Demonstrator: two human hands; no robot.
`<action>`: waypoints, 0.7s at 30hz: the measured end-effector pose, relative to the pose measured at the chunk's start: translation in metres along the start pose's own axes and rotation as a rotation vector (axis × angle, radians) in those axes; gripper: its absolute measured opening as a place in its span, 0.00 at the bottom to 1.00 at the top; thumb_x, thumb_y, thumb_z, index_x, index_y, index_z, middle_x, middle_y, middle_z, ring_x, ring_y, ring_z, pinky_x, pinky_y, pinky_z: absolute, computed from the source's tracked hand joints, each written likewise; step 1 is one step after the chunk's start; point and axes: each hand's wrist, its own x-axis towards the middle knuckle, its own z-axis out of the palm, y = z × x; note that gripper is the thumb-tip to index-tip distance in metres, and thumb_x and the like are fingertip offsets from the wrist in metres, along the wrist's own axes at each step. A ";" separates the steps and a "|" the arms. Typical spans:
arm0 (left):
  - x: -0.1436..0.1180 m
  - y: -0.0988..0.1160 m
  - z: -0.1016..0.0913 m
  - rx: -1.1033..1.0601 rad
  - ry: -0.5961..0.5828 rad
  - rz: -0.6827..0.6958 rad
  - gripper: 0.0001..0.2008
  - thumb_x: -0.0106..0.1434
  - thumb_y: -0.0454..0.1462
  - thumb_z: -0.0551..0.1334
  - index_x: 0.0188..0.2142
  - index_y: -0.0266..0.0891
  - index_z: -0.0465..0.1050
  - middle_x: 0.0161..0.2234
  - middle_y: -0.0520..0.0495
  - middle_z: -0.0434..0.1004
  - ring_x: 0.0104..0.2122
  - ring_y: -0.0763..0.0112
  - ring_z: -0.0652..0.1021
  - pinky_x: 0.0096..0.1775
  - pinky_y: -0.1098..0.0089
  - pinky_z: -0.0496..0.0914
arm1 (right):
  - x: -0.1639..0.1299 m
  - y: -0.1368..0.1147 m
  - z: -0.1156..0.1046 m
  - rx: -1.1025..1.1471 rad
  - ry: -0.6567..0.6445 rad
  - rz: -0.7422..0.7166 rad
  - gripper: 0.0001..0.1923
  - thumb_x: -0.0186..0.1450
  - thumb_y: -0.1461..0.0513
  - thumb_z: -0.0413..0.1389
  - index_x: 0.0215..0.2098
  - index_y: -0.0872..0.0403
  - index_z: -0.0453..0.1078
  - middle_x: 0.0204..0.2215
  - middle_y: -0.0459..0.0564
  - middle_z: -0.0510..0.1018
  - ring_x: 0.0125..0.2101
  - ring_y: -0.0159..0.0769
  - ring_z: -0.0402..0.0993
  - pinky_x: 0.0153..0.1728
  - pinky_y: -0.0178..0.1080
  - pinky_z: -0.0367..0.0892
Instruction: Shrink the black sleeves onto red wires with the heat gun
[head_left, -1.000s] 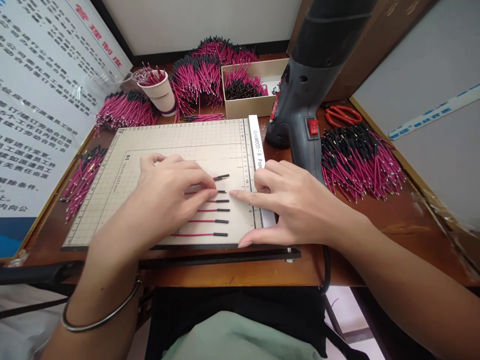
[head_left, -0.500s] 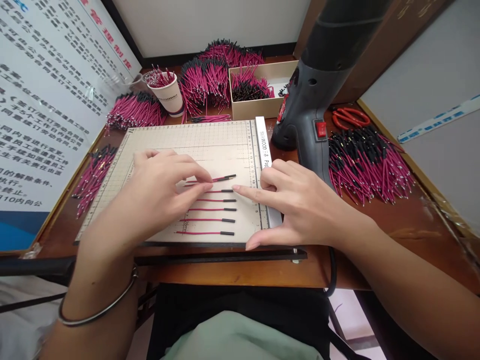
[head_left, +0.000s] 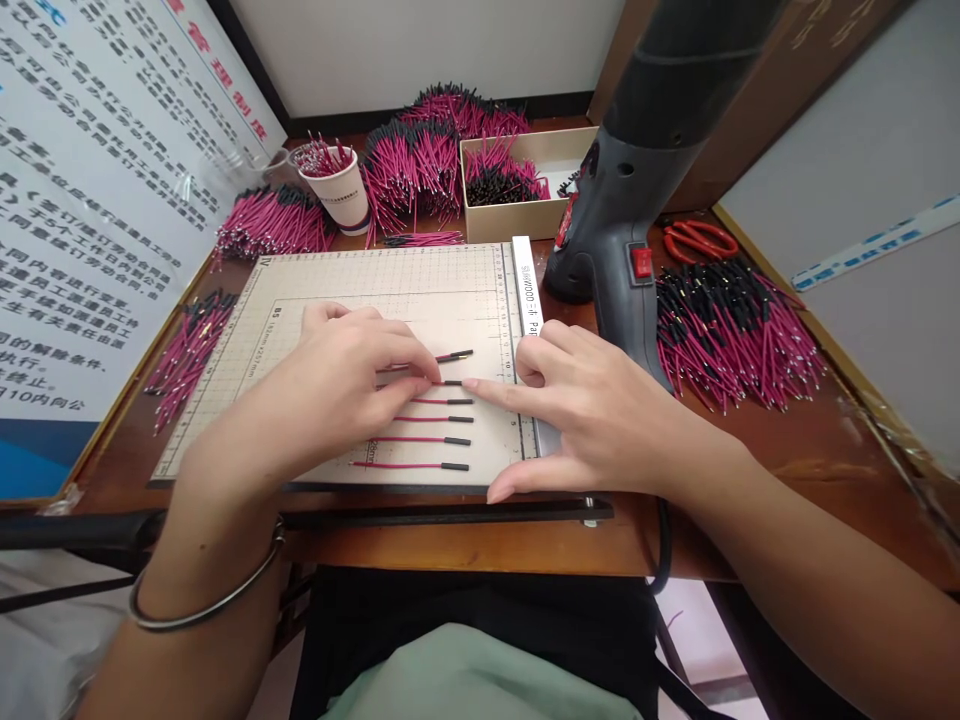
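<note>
**Thin pink wires with black sleeved tips, lined up on the cutting mat**

Thin pink wires with black sleeved tips (head_left: 431, 440) lie in a row on the beige gridded cutting mat (head_left: 337, 280), right under both hands. The left hand (head_left: 345, 385) pinches one wire between thumb and fingers. The right hand (head_left: 592, 405) holds nothing, index fingertip touching that wire's black end. Just past the right hand stands a grey heat gun (head_left: 637, 200), with a loose wire heap (head_left: 731, 330) beside it.

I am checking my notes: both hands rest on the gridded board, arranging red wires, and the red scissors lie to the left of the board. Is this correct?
Not quite. The head view shows the red scissors to the right of the gridded board, behind the heat gun. The rest holds: left hand and right hand arrange red wires there.
</note>
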 end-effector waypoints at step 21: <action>0.001 0.002 0.008 -0.043 0.063 -0.003 0.14 0.65 0.47 0.57 0.33 0.47 0.80 0.38 0.50 0.84 0.42 0.55 0.77 0.55 0.45 0.56 | -0.003 0.000 -0.002 -0.018 0.064 0.004 0.41 0.69 0.34 0.49 0.50 0.60 0.80 0.30 0.52 0.70 0.32 0.37 0.58 0.34 0.40 0.57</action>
